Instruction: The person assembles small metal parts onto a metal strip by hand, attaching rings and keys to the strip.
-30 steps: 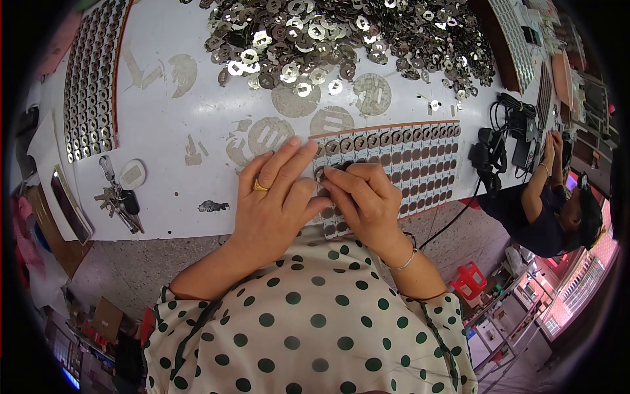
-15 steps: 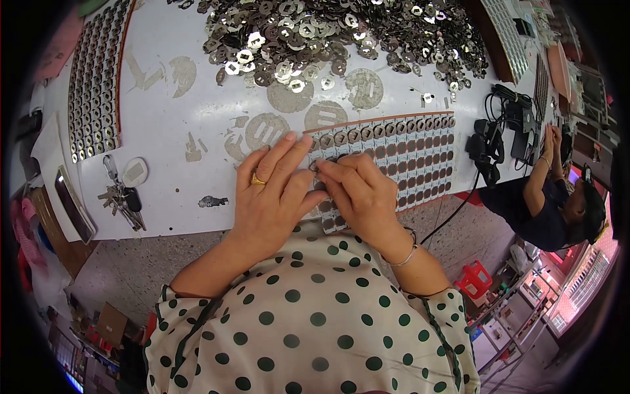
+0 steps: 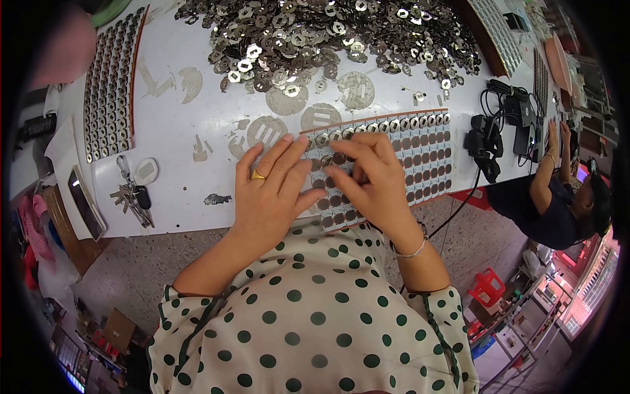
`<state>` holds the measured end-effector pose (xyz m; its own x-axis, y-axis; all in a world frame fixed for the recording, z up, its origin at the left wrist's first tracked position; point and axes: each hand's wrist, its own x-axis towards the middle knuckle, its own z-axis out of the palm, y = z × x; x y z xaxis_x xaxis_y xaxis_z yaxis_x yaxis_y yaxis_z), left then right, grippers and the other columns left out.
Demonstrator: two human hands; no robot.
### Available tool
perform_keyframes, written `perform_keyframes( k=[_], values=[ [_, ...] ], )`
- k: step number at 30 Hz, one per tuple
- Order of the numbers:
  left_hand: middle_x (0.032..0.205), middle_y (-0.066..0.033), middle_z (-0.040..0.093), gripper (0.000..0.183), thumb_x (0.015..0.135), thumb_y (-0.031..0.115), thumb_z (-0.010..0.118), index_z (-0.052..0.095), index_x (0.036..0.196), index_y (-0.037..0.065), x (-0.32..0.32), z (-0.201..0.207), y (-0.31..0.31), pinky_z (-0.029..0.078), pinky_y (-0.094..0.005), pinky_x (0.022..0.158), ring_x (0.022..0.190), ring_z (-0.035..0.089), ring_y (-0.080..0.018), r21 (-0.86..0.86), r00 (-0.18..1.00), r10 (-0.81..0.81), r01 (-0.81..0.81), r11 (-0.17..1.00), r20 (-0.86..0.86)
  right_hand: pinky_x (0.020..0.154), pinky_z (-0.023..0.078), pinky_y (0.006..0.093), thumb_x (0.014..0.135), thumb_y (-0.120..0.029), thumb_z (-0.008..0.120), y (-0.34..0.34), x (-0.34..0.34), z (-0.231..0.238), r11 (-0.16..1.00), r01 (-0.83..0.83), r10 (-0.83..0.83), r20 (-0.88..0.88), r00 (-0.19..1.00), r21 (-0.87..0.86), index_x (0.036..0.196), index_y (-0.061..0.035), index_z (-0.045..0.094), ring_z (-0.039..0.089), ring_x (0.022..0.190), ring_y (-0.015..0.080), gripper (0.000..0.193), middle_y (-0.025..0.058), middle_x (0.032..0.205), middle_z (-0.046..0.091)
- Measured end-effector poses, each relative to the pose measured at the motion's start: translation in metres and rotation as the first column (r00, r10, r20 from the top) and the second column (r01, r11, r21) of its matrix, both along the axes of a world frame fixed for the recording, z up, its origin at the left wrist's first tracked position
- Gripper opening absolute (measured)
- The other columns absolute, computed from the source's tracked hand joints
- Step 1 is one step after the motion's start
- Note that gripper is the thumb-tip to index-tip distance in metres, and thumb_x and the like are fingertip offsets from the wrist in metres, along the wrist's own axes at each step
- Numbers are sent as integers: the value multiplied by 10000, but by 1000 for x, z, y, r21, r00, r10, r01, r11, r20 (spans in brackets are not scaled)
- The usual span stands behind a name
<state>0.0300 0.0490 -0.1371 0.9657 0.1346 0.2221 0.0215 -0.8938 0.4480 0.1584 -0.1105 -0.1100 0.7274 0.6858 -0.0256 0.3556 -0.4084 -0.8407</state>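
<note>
A panel of many small circuit boards with rows of round dark spots (image 3: 425, 157) lies at the table's near edge. Shiny slotted metal discs (image 3: 383, 127) cover the spots of its far row. My left hand (image 3: 270, 190), a ring on one finger, rests with fingers stretched over the panel's left end. Over the panel's left part is my right hand (image 3: 377, 177), thumb and index finger apart. Close to those two fingertips a single metal disc (image 3: 327, 160) sits on the second row. The right hand hides some of the middle spots.
A big heap of loose slotted discs (image 3: 341, 39) spreads across the far side. Another panel covered in discs (image 3: 110, 85) lies left, above keys (image 3: 134, 197) and a phone (image 3: 85, 197). Black cables and a device (image 3: 485, 141) sit right. A co-worker (image 3: 551, 190) works beyond them.
My right thumb and index finger have parted and drawn back a little to the right, leaving a disc visible on the second row. My left hand stays at the panel's left end.
</note>
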Motion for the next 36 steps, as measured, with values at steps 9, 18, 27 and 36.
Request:
perform_keyframes(
  k=[9,18,27,36],
  values=[
    [1419,-71,602,528,782,317,849,625,1202,87,8,16,6,331,-503,1133,1349,528,-291,-62,1000,-11,10,998,-11,660,531,292,855,5,773,-10,16,-2,992,-125,125,19,992,24,1118,-39,718,659,807,186,272,100,998,672],
    [1059,-63,735,186,918,114,745,704,1097,85,26,33,-9,511,-343,871,979,683,-243,-805,997,64,6,593,54,787,601,300,931,45,704,-10,4,8,779,325,203,-705,680,537,1195,33,640,702,913,178,271,148,1073,725],
    [1068,-79,723,128,958,10,688,693,1083,36,26,26,-11,534,-291,837,958,683,-170,-905,985,95,92,415,144,881,527,279,920,77,707,-4,-4,19,763,220,185,-532,826,608,1199,9,655,619,982,117,293,91,1156,667],
    [1094,-66,707,112,986,16,664,681,1097,24,21,28,-19,517,-272,866,973,665,-136,-970,988,110,79,229,106,754,521,233,880,73,745,-6,-8,30,824,153,70,-366,928,545,1066,10,694,613,894,110,203,85,1105,616]
  ],
)
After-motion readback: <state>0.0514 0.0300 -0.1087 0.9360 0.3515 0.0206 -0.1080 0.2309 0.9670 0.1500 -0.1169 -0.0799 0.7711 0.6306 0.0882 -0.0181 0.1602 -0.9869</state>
